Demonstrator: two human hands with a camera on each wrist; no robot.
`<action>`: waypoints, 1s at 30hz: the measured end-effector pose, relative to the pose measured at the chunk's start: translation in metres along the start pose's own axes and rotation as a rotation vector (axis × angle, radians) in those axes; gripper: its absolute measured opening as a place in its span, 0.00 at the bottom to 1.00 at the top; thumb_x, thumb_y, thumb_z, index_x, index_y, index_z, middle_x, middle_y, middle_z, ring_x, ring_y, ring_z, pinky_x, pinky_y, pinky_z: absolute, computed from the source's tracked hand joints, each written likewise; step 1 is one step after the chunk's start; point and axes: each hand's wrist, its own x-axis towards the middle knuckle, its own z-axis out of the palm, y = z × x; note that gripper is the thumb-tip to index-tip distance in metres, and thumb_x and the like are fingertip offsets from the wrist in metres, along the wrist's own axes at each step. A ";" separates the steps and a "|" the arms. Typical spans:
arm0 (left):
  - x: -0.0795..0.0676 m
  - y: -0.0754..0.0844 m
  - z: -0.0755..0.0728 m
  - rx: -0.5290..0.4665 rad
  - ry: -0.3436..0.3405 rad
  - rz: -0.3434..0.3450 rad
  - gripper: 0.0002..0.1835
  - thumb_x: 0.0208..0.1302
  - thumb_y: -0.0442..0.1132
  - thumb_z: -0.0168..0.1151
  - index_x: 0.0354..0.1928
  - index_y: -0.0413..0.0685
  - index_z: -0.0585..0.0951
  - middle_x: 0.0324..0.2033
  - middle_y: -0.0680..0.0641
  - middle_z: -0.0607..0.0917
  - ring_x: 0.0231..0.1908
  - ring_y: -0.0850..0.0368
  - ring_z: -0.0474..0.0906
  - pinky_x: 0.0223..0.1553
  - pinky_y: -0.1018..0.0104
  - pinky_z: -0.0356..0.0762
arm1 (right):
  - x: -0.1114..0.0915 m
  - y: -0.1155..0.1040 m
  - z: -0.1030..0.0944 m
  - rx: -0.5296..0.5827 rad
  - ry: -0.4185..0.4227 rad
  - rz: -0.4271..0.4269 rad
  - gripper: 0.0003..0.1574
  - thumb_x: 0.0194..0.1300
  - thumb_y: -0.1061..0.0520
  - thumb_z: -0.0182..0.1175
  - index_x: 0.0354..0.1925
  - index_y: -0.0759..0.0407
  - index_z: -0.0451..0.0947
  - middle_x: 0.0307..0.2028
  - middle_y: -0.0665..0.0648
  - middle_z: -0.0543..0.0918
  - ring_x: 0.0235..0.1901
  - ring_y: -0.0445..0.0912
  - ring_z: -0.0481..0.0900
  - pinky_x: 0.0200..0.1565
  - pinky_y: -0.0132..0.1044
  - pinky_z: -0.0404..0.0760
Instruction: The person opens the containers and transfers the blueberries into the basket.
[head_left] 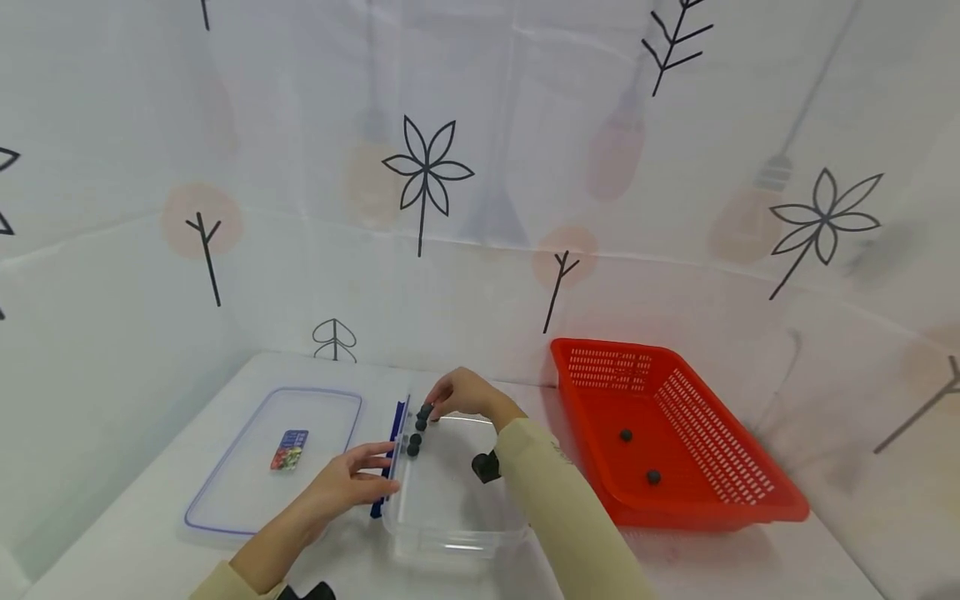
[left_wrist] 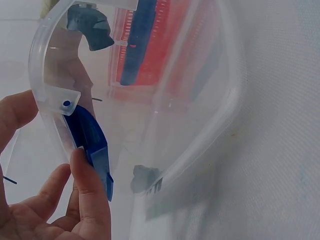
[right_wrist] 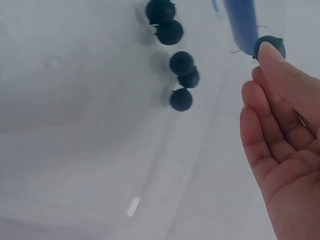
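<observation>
My right hand (head_left: 465, 392) pinched a small dark ball (right_wrist: 270, 46) between thumb and fingertip, the other fingers bent in beneath it. I had it at the far left part of the clear box (head_left: 450, 492), beside the blue latch in the right-wrist view; whether it touched anything there I couldn't tell. My left hand (head_left: 348, 483) held nothing in a grip: its fingers were spread along the box's left side, the thumb against the blue latch (left_wrist: 95, 137) and another finger reaching the rim.

Close to my right hand, a row of dark balls (right_wrist: 181, 63) lay along the left side of the box, some touching their neighbours, with a gap partway down the line. The right-wrist view showed five of them. A dark device (head_left: 486, 467) was strapped at my right wrist, by the cuff of my pale sleeve (head_left: 577, 508).

To the right of the box sat the red basket (head_left: 675, 517), with slotted walls and two more dark balls (head_left: 653, 477) apart on its floor. To the left, a clear lid (head_left: 232, 475) with a blue edge lay flat on the white table (head_left: 345, 558), a colourful label (head_left: 289, 450) on it. Behind everything hung a pale cloth (head_left: 300, 250) printed with outlined flowers and bare twigs.
</observation>
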 end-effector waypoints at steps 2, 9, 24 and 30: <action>0.001 0.000 0.000 0.007 0.005 -0.006 0.36 0.50 0.43 0.72 0.62 0.47 0.70 0.52 0.42 0.77 0.44 0.52 0.77 0.42 0.54 0.79 | -0.002 -0.004 -0.005 0.006 0.014 -0.010 0.10 0.53 0.65 0.68 0.37 0.62 0.83 0.28 0.50 0.81 0.29 0.42 0.75 0.38 0.33 0.77; 0.001 -0.001 0.001 0.021 0.010 -0.013 0.37 0.49 0.44 0.72 0.62 0.47 0.70 0.52 0.42 0.77 0.43 0.52 0.77 0.41 0.53 0.79 | -0.013 -0.013 -0.023 0.045 0.105 -0.034 0.10 0.55 0.61 0.67 0.38 0.61 0.83 0.29 0.51 0.82 0.34 0.47 0.79 0.43 0.35 0.78; -0.002 -0.004 0.000 -0.036 -0.032 0.051 0.37 0.52 0.41 0.70 0.64 0.41 0.67 0.54 0.37 0.74 0.46 0.50 0.76 0.44 0.55 0.78 | -0.057 -0.014 -0.060 0.179 0.333 0.030 0.13 0.57 0.59 0.66 0.43 0.59 0.82 0.34 0.53 0.83 0.39 0.49 0.79 0.48 0.39 0.78; -0.003 -0.003 0.000 -0.032 -0.044 0.057 0.39 0.51 0.43 0.71 0.64 0.41 0.67 0.55 0.36 0.73 0.47 0.49 0.76 0.45 0.55 0.78 | -0.077 -0.006 -0.074 0.182 0.362 0.049 0.13 0.57 0.58 0.66 0.43 0.59 0.82 0.35 0.54 0.83 0.39 0.48 0.79 0.49 0.41 0.77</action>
